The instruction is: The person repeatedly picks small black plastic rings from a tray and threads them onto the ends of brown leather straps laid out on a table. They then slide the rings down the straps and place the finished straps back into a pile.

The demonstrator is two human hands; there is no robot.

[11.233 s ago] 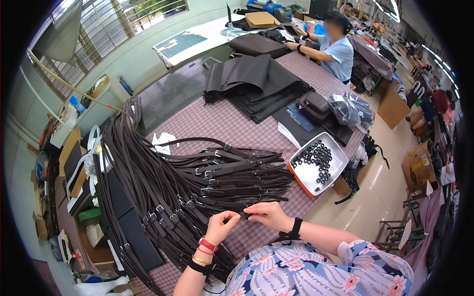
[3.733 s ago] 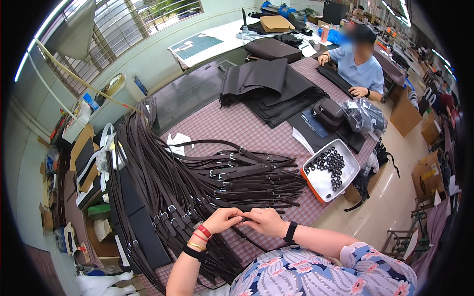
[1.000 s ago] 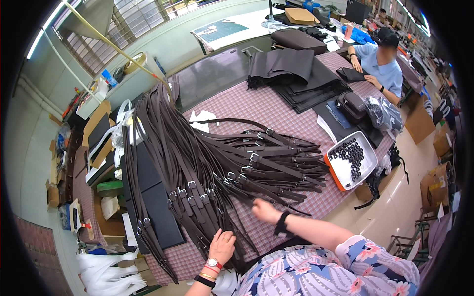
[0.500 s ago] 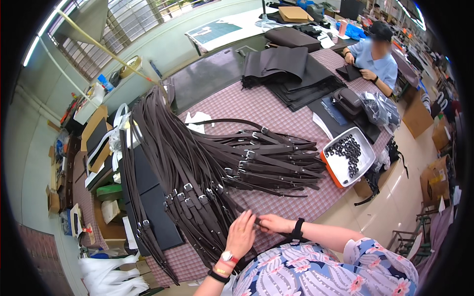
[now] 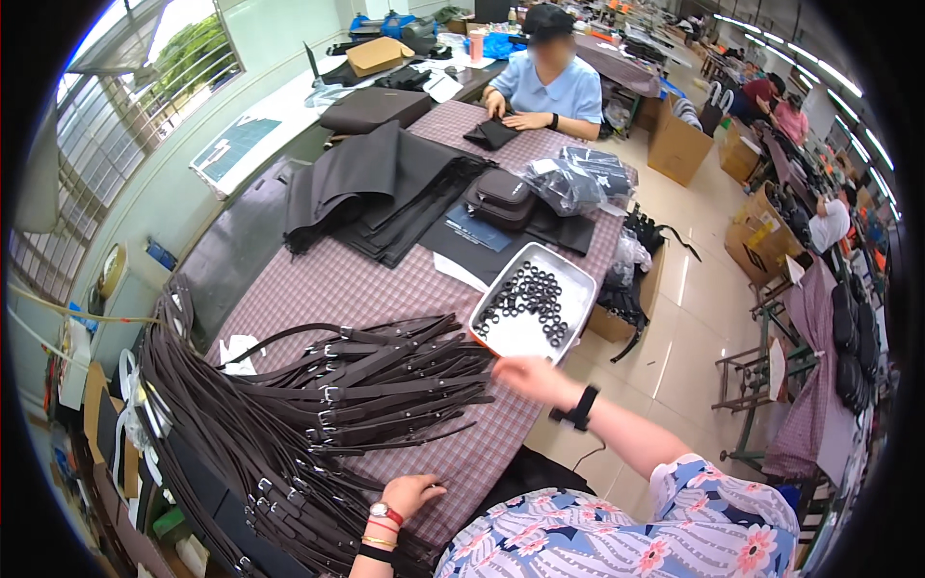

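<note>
At the table's front edge my left hand (image 5: 409,496) is closed, its fingers pinched on the end of a dark brown leather strap (image 5: 439,484). My right hand (image 5: 533,380) is stretched forward over the table, just in front of the near edge of a white tray (image 5: 583,289). Blur hides how its fingers lie, and nothing shows in them. Inside the tray are many small black rings (image 5: 528,292). To the left of both hands spreads a large heap of dark brown straps (image 5: 289,405) with silver buckles.
The table has a checked pink cloth (image 5: 289,299). Beyond the straps lie black sheets (image 5: 385,193), a small black case (image 5: 501,197) and plastic-wrapped packets (image 5: 583,178). Across the table a co-worker (image 5: 549,82) handles a black piece. Cartons (image 5: 679,144) stand on the floor at right.
My right hand has left the strap end and moved forward to the tray, while my left hand stays at the strap. The view has swung to the right.
</note>
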